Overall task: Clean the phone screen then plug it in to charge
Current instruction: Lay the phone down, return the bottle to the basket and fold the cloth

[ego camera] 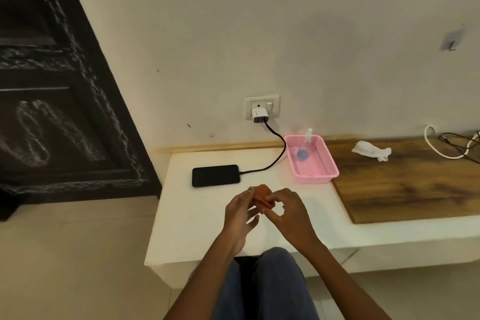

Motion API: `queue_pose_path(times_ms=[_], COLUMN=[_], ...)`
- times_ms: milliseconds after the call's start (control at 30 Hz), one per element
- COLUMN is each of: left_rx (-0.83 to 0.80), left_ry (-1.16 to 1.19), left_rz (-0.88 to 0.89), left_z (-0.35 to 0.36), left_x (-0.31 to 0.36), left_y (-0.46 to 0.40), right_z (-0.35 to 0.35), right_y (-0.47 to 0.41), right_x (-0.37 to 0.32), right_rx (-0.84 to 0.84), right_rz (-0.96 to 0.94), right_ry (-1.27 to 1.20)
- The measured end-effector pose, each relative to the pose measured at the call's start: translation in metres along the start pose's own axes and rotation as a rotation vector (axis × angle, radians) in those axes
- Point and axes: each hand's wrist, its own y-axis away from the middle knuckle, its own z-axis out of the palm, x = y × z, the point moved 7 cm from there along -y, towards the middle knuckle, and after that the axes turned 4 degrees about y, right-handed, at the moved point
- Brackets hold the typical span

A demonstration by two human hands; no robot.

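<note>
White desk [197, 218] against plain wall. Phone [215, 175] lies flat at desk's far left, black cable [275, 161] already in its end, running to charger [259, 115] in wall socket — charging step looks done (cleaning cannot be judged). Left hand [240, 212] and right hand [287, 212] hover above desk, fingers [272, 199] curled, pinching small orange cloth [261, 196] between them.

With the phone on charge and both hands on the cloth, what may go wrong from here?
1. The cable hangs from the charger to the phone; a hand reaching across may catch it and drag the phone.
2. The cable runs close to the basket, so putting the cloth there may tug it.
3. The cloth is only lightly pinched between left hand and right hand, so it may drop.
</note>
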Motion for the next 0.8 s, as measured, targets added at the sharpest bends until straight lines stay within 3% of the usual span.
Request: queue_pose_path(times_ms=[133,433,667,800], left_rx=[-0.086,-0.075,-0.009,-0.122], left_ry=[-0.078,-0.093,-0.150,-0.350], left_rz=[0.002,0.048,0.065,0.095], left_z=[0.003,0.001,-0.014,-0.004], left_x=[0.003,0.022,0.033,0.039], left_y=[0.019,0.037,0.039,0.045], right_z=[-0.012,-0.024,-0.049,-0.057], right_y=[0.005,0.012,0.008,0.003], right_x=[-0.012,-0.019,-0.015,-0.019], right_rx=[0.029,-0.114,0.042,0.092], right_rz=[0.102,0.326,0.345,0.313], right_ry=[-0.190,-0.535,-0.616,-0.591])
